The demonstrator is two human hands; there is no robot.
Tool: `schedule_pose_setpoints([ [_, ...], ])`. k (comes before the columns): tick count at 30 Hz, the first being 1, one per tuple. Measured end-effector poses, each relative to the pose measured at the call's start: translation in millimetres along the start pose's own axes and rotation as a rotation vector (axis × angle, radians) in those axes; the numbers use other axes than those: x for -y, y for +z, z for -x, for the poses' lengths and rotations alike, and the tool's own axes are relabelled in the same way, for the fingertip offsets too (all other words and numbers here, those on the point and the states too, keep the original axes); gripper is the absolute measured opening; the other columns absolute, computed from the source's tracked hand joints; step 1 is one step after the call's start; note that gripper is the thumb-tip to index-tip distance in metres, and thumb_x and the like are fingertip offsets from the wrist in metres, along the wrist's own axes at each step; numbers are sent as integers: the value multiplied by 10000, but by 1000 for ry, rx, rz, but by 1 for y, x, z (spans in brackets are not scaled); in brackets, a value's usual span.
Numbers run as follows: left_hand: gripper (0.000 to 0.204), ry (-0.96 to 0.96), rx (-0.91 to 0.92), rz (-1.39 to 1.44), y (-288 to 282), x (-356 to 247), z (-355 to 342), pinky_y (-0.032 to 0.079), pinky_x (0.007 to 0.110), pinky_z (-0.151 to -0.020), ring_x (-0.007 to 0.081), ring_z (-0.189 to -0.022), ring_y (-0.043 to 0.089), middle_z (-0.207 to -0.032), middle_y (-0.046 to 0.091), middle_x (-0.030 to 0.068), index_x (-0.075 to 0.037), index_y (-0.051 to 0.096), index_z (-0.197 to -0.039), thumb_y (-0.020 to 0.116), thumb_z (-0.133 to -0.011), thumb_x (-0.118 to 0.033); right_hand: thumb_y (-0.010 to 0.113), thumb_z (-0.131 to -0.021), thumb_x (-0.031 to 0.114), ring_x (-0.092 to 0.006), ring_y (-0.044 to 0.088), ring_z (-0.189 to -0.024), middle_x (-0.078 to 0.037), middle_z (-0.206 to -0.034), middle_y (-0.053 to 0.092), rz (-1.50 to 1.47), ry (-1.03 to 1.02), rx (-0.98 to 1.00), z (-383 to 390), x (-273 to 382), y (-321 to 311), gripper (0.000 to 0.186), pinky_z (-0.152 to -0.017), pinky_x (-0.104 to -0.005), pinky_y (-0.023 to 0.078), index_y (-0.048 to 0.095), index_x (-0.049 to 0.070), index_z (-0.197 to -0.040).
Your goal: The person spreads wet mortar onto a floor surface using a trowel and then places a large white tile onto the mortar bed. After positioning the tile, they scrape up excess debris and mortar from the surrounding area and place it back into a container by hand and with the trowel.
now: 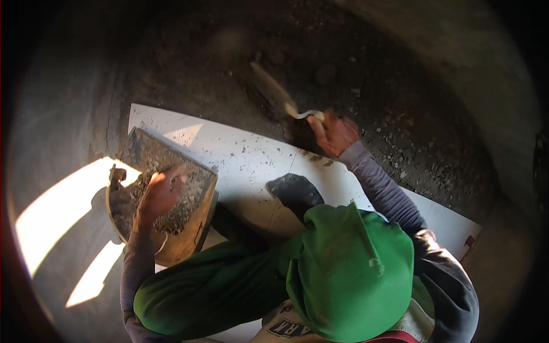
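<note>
Trowel is gripped by right fingers; left fingers spread over rubble.

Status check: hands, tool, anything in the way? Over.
Right hand gripping trowel, blade at dark ground. Left hand over debris in container, contact unclear. Crumbs litter white panel; nothing visibly blocks trowel.
</note>
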State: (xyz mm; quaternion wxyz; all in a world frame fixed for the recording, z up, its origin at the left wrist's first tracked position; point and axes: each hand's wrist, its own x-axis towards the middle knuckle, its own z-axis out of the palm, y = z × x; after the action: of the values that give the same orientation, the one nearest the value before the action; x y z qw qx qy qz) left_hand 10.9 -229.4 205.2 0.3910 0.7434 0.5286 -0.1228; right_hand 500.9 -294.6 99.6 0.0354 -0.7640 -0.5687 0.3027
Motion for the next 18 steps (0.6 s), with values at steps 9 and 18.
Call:
schedule_pose_setpoints([
  [9,387,-113,7,81,9,8,4,569,485,-1049,437,-1206,729,-1292,753,272,17,699,-1377,645,-1066,-207,650,-1085,468,-482,751,-847,-250,-896,761,-237,266,-477,48,-65,-32,436,-765,-503,590,716,38,-1109],
  [18,387,-103,17,-10,-1,4,-14,575,445,-1065,412,-1242,731,-1336,735,284,32,697,-1373,657,-1049,-175,610,-1115,458,-450,775,-795,-246,-878,762,106,272,-482,35,-133,-10,464,-674,-466,584,667,0,-1062],
])
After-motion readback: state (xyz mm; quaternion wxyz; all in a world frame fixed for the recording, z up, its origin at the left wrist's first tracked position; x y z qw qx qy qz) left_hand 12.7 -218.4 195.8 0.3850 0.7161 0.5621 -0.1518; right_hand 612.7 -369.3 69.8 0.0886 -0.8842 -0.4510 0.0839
